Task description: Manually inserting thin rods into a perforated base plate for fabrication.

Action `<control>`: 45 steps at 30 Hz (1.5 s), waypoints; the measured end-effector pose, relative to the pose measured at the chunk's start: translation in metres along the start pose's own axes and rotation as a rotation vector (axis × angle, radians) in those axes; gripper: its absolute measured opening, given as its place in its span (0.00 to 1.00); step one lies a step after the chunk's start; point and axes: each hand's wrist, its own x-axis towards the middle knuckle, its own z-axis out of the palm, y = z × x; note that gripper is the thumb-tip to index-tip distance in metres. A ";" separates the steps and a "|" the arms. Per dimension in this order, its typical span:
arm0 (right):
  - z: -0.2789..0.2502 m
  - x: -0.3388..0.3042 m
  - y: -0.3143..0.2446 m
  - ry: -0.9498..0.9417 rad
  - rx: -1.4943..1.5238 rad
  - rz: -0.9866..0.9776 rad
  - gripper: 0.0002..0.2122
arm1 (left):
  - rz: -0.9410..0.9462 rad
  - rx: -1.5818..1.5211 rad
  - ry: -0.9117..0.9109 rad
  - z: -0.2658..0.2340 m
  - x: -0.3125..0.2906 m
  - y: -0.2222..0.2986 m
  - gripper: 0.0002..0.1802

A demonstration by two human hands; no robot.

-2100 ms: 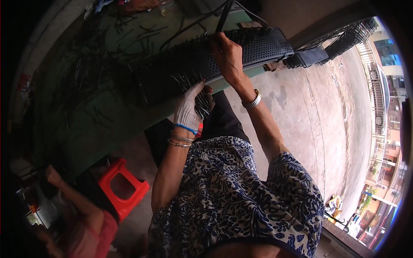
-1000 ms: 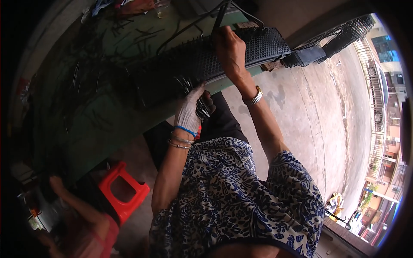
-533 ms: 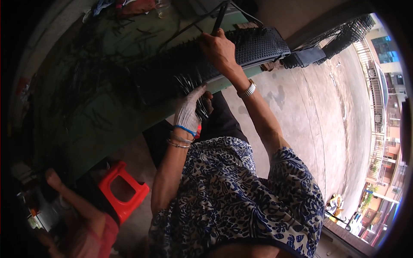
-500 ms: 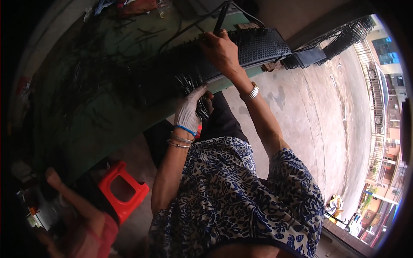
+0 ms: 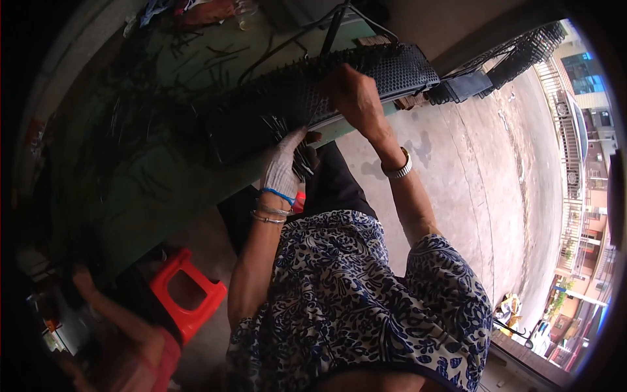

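My left hand (image 5: 285, 164), in a pale work glove, is closed around a bundle of thin metal pins (image 5: 292, 140) just below the table's edge. My right hand (image 5: 353, 95) is bare, with a metal watch on the wrist, and its fingers press onto a long black perforated panel (image 5: 398, 68) lying on the green table (image 5: 163, 183). Many thin pins stand out of the panel's holes to the left of that hand. I cannot tell whether the right fingers pinch a pin.
Loose dark pins (image 5: 130, 111) litter the green table. A red plastic stool (image 5: 186, 297) stands at lower left beside another person's arm (image 5: 111, 307). More black panels (image 5: 516, 55) are stacked at upper right, with a concrete yard (image 5: 483, 176) on the right.
My right hand has slid left along the black panel, from near its right end toward its middle. My left hand stays by the table's edge with the bundle of pins.
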 end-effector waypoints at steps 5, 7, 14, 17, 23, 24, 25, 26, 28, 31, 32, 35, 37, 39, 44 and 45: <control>0.004 0.025 0.010 0.395 -0.275 -0.290 0.07 | -0.049 -0.235 0.041 0.008 -0.001 -0.001 0.09; 0.009 0.035 0.015 0.475 -0.319 -0.311 0.06 | -0.065 -0.241 -0.030 0.006 0.002 -0.005 0.09; 0.031 0.042 0.031 0.389 -0.381 -0.206 0.05 | -0.068 -0.201 -0.109 0.011 -0.005 -0.006 0.08; 0.034 0.040 0.033 0.263 -0.455 -0.209 0.05 | -0.077 -0.190 -0.044 0.012 -0.006 -0.004 0.08; 0.038 0.043 0.027 0.193 -0.564 -0.232 0.07 | -0.016 -0.124 -0.037 0.011 -0.007 -0.003 0.09; 0.038 0.042 0.026 0.172 -0.618 -0.168 0.08 | -0.014 -0.122 -0.039 0.012 -0.007 -0.003 0.09; 0.035 0.038 0.024 0.175 -0.619 -0.168 0.08 | -0.027 -0.135 -0.020 0.013 -0.007 -0.004 0.09; 0.030 0.031 0.017 0.198 -0.525 -0.162 0.09 | -0.035 -0.151 0.003 0.013 -0.008 -0.004 0.09; 0.012 0.023 -0.005 -0.129 -0.302 0.055 0.10 | -0.027 -0.167 0.035 0.010 -0.009 -0.004 0.09; 0.006 -0.005 0.001 -0.431 0.210 0.028 0.11 | -0.029 -0.152 0.045 0.008 -0.005 -0.006 0.09; 0.004 -0.007 -0.005 -0.470 0.195 0.081 0.12 | -0.025 -0.133 0.042 0.010 -0.006 -0.006 0.09; -0.003 -0.007 -0.012 -0.534 0.298 0.181 0.11 | 0.053 -0.008 0.089 0.017 -0.010 -0.005 0.09; -0.005 -0.005 -0.011 -0.559 0.329 0.239 0.11 | 0.022 0.005 0.083 0.017 -0.009 -0.002 0.09; -0.005 -0.005 -0.013 -0.590 0.364 0.297 0.10 | -0.008 0.017 0.084 0.017 -0.010 -0.001 0.09; -0.004 -0.008 -0.008 -0.519 0.351 0.216 0.07 | 0.019 0.025 0.040 0.017 -0.015 0.006 0.10; -0.004 -0.010 -0.009 -0.519 0.351 0.218 0.07 | 0.017 0.024 0.041 0.016 -0.015 0.007 0.10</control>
